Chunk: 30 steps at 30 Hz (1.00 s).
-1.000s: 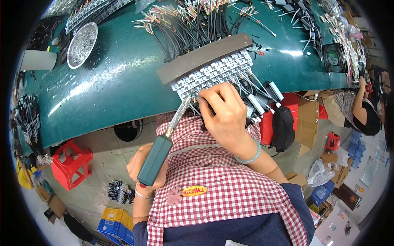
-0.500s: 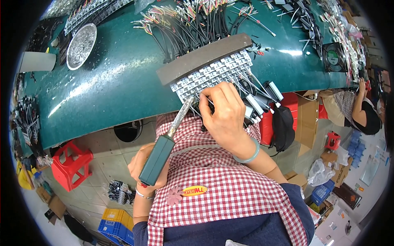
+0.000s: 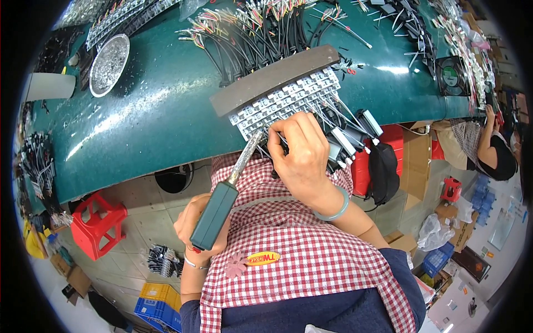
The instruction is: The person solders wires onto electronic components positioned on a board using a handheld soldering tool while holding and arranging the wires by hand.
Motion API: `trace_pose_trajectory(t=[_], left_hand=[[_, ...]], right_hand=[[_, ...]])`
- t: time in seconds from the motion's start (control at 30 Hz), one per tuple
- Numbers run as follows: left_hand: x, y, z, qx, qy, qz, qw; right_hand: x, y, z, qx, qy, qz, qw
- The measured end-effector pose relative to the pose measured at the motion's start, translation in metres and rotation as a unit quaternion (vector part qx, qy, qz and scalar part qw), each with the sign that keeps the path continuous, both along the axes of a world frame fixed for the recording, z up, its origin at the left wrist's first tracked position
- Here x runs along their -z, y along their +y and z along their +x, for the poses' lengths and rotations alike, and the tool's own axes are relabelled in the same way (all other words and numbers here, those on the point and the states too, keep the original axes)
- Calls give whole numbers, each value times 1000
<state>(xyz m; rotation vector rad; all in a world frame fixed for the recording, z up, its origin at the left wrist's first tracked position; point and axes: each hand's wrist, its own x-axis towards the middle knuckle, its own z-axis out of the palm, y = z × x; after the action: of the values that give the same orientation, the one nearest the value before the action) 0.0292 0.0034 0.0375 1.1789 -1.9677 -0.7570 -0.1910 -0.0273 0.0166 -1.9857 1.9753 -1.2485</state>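
My left hand (image 3: 187, 223) is wrapped round a green gun-like tool (image 3: 215, 213) with a long silvery barrel. Its tip meets the near edge of a panel of white connector-like pieces in rows (image 3: 266, 112), close to my right fingertips. My right hand (image 3: 301, 151) is closed in a pinch over that edge; whatever lies between its fingers is hidden. Behind the rows lies a long dark brown bar (image 3: 275, 79). White and grey leads with dark rectangular parts (image 3: 342, 141) hang from the panel to the right of my right hand.
Many black cables with stripped coloured ends (image 3: 261, 33) lie beyond the bar on the green table (image 3: 139, 119). A round dish of silvery bits (image 3: 110, 65) stands at left, a black fan (image 3: 452, 76) at right. A red stool (image 3: 98, 225) is below. Another person (image 3: 494, 147) sits far right.
My right hand has shifted very slightly left. The green tool stays against the panel in almost the same place.
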Motion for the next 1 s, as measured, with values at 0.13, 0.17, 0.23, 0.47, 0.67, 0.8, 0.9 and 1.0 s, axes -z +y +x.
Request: trace_pose_trajectory(t=[0.13,0.17,0.23,0.47,0.67,0.8,0.9,1.0], left_hand=[[-4,1,1,5,12,-4,1000],[-5,2,2,4,11,-5,1000],[-8,3,3,0,-15,-6,1000],[-1,5,5,-4,-15,2,1000],[-4,2,4,5,-11,-12,1000],[-2,1,3,6,-5,-5,1000],[-3,1,1,2,-13,-7,1000],[-4,1,0,-1,-18,-7,1000]], right_hand=[[0,-1,-1,-2,8,-13,1000],[0,-2,-1,-3,7,-14,1000],[0,-2,0,0,8,-16,1000],[3,-1,-1,2,8,-17,1000],[0,-1,0,-1,-3,-3,1000],[0,-1,0,0,1,1,1000],[1,0,0,0,2,0,1000],[1,0,-1,1,4,0,1000]])
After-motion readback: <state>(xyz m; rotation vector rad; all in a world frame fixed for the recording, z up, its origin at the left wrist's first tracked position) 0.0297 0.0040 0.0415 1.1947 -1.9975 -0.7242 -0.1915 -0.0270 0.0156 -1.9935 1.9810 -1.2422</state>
